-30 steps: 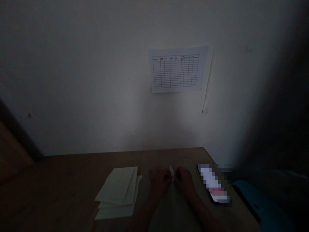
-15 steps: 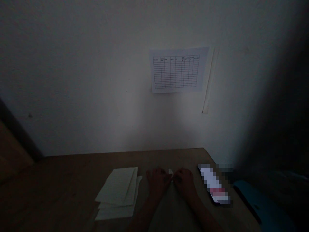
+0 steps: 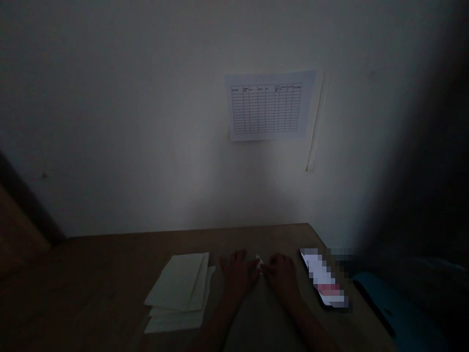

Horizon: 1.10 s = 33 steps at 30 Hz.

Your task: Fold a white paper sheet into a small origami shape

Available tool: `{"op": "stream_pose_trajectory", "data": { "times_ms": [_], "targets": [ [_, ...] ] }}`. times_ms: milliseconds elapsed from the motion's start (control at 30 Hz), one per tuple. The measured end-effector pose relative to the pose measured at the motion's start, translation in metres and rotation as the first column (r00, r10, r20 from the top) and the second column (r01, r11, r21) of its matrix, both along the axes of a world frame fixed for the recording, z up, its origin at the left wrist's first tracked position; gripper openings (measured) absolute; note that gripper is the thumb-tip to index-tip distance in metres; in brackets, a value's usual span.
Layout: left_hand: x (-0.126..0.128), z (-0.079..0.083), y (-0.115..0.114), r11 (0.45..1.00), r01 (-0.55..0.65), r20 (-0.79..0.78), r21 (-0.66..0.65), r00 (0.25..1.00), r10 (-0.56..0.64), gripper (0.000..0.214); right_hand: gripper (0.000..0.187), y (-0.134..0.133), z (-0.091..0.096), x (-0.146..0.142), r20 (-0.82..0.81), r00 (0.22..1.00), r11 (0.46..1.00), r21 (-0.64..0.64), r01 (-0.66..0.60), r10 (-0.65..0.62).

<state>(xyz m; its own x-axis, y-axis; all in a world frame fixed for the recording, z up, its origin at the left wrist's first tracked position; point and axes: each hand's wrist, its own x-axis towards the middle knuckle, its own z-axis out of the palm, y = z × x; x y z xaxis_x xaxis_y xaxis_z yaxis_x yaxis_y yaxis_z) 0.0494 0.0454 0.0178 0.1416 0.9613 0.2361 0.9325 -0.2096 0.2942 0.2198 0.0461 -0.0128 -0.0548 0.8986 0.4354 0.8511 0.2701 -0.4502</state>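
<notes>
In dim light my left hand [image 3: 238, 276] and my right hand [image 3: 283, 277] lie side by side on the wooden table [image 3: 102, 274]. Both press on a small white piece of paper [image 3: 260, 262] whose tip shows between the fingertips. A larger pale sheet [image 3: 262, 313] seems to lie under my forearms, though it is hard to make out. The fingers of both hands are stretched forward and flat on the paper.
A loose stack of white sheets [image 3: 181, 291] lies left of my hands. A lit phone [image 3: 323, 283] rests to the right, with a blue object [image 3: 395, 313] beyond it. A printed table sheet [image 3: 269, 105] hangs on the wall behind.
My fingers have flattened and spread a little further forward over the small paper; less of its white tip shows. The rest is unchanged.
</notes>
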Motion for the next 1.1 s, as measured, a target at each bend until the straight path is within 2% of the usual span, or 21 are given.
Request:
{"op": "stream_pose_trajectory", "data": {
  "times_ms": [367,600,800,933,1100],
  "targets": [
    [-0.002,-0.006,0.008,0.999,0.012,-0.051,-0.051,0.999,-0.015,0.047,0.016,-0.01,0.009,-0.005,0.058,0.997,0.998,-0.026,0.053,-0.051],
    [-0.008,-0.01,0.018,0.995,0.055,-0.083,-0.085,0.995,-0.062,0.052,0.03,-0.011,0.01,-0.007,0.093,0.994,0.996,-0.064,0.055,-0.049],
    [-0.007,-0.009,0.012,0.995,0.095,-0.081,-0.015,0.992,-0.096,0.051,0.04,-0.01,0.008,-0.009,0.126,0.99,0.992,-0.104,0.073,-0.06],
    [-0.002,-0.002,0.003,0.991,0.125,-0.02,0.043,0.992,-0.124,0.03,0.03,-0.01,0.009,-0.007,0.102,0.994,0.995,-0.082,0.055,-0.047],
    [0.0,0.006,0.001,0.992,0.129,0.083,0.003,0.988,-0.129,0.017,0.011,-0.01,0.014,-0.002,0.027,0.998,0.998,-0.041,0.049,-0.048]
  ]
}}
